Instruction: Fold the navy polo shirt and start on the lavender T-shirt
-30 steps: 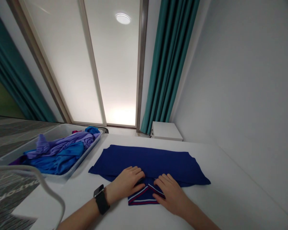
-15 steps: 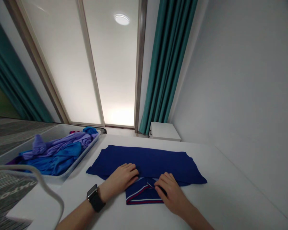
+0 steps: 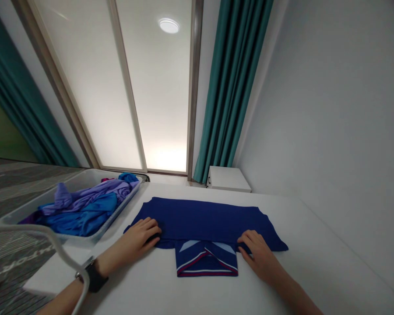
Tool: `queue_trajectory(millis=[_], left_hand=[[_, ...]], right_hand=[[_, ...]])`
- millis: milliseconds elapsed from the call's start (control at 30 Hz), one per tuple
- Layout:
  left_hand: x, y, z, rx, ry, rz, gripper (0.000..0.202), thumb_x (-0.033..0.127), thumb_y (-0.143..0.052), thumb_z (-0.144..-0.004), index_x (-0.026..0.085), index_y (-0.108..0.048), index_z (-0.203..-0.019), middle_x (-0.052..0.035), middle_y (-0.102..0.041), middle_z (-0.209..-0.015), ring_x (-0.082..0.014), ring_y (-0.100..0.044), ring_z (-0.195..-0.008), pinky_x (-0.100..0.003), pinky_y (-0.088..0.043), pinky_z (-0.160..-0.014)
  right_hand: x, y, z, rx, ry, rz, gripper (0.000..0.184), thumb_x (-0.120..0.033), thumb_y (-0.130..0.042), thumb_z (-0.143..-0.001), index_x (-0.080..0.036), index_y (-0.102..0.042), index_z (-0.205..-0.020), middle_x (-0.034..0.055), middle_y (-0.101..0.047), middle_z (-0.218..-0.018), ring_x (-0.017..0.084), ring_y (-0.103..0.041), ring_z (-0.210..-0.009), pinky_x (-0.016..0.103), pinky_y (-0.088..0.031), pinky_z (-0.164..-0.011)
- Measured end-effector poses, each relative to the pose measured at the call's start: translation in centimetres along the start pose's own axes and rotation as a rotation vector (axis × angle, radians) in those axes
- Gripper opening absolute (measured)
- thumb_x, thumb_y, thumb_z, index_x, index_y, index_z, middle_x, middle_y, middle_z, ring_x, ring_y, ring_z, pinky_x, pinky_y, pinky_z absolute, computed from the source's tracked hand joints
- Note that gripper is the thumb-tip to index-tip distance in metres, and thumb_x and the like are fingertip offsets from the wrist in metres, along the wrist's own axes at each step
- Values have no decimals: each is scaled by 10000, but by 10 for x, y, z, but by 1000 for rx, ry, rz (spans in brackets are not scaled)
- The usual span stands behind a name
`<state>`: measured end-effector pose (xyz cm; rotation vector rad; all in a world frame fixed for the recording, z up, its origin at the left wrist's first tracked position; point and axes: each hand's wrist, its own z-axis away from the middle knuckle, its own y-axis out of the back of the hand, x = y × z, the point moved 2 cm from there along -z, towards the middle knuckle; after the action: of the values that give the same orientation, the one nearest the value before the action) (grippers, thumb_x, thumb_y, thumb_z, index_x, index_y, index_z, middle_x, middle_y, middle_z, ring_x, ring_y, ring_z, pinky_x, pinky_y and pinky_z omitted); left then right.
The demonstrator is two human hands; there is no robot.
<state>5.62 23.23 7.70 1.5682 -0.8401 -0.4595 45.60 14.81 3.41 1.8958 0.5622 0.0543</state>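
Observation:
A dark blue polo shirt (image 3: 203,221) lies flat on the white table (image 3: 298,271), its sides folded in. Its collar (image 3: 206,260), trimmed in red and white, points toward me. My left hand (image 3: 136,236), a black watch on its wrist, rests on the shirt's near left edge; the fingers curl over the cloth. My right hand (image 3: 258,253) lies on the near right edge, fingers bent against the fabric. Whether either hand pinches the cloth cannot be made out.
A grey tray (image 3: 19,213) holding purple and blue garments (image 3: 82,205) stands at the table's left. A white curved cable (image 3: 57,247) crosses the near left corner. Behind the table are a small white cabinet (image 3: 229,178), teal curtains (image 3: 230,87) and a white wall on the right.
Both hands have slid apart from the collar in the middle to the shirt's left and right near edges. The collar now lies uncovered.

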Motion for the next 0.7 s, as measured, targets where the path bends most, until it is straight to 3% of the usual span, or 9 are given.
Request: queue_trajectory(millis=[133,267,367,500,567,700], left_hand=[[-15,2,-8,-4,57,61,315,284,-337,-1007,221,-638,-1079,-52,-645,-1025,-190,-588,-961,-320,-443,-898],[-48,1,-43,4,108,39,368,288,-377,-969,188,-563,-1272,-105,-611,-1208,-235,-557,-1116,-394,-401,-1022],[-77,0,-75,-118,150,9,450,344,-452,-922,182,-522,-1336,-135,-559,-1319,-276,-504,-1212,-416,-389,-1039],[-105,3,-106,-350,190,19,505,402,-509,-856,159,-565,-1296,-154,-592,-1265,-295,-527,-1185,-405,-375,-1035],[-113,6,-116,-394,209,52,480,437,-518,-833,159,-616,-1212,-144,-629,-1190,-286,-565,-1115,-377,-401,-986],[-119,8,-123,-437,244,97,437,540,-450,-843,176,-666,-949,-80,-691,-929,-236,-624,-857,-307,-455,-760]], right_hand=[[10,4,-11,-40,-5,-29,216,-202,-398,-960,-225,-596,-878,53,-622,-889,196,-566,-847,358,-453,-785],[51,4,-36,-21,-77,-27,311,-176,-319,-958,-215,-612,-1054,87,-647,-1033,219,-582,-993,398,-457,-877],[93,-1,-58,-59,-117,30,399,-127,-318,-898,-185,-603,-1172,125,-623,-1193,234,-549,-1132,428,-418,-981],[137,-2,-83,-295,-293,93,476,-206,-463,-842,-198,-546,-1311,130,-557,-1346,269,-480,-1254,450,-351,-1049],[149,1,-93,-381,-348,82,460,-263,-546,-803,-209,-590,-1257,130,-606,-1276,288,-533,-1183,440,-387,-1000],[161,8,-105,-453,-350,12,206,-323,-604,-768,-202,-694,-908,96,-711,-982,249,-634,-915,345,-460,-837]])
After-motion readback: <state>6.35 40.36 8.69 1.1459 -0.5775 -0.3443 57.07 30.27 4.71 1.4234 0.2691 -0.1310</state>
